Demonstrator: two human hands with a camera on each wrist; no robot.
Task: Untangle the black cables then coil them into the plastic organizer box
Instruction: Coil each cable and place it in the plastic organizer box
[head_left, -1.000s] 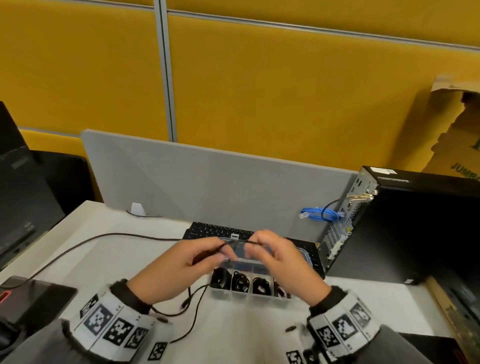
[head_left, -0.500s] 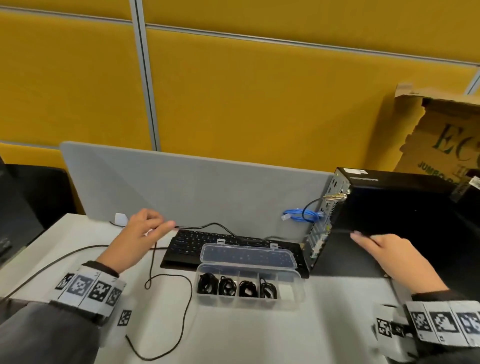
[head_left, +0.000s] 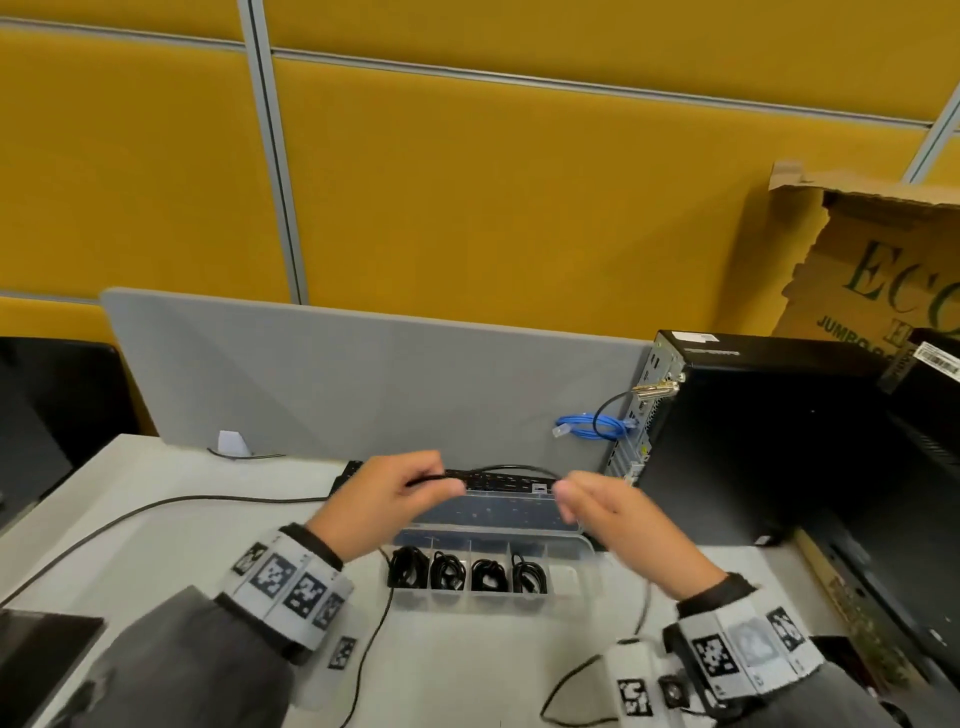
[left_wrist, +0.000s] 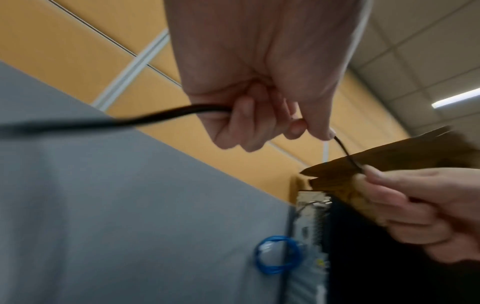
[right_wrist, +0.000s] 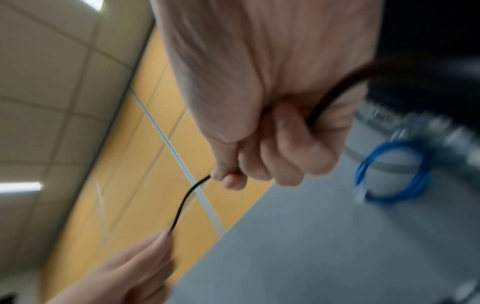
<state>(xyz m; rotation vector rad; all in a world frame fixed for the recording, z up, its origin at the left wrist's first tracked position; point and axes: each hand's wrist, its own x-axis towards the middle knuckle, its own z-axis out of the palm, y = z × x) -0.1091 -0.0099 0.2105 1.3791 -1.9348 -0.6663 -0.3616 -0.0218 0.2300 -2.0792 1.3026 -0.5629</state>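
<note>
drawing back together above the plastic organizer box, the left hand and right hand now sit close, where half a second ago they were flung wide apart with the cable paid out between them. each hand pinches the same black cable between thumb and fingers, other fingers curled in, and a short arc of it bows up between the 2 grips; the wrist views show it gripped on both sides. the long tails trail from each fist down onto the tabletop, one looping under the left wrist, one under the right.

in my judgement the stretch checked the cable for knots, and this narrowing starts the first loop of a coil. just below the hands, 4 compartments of the box already hold coiled black cables; the one nearest the right hand looks free, so this is likely the last cable.

beyond the hands lie a keyboard and the box's open lid; a black computer tower stands close to the right hand, a blue cable hanging at its back. the trailing tails could snag on the box edge or wrist bands while coiling.
</note>
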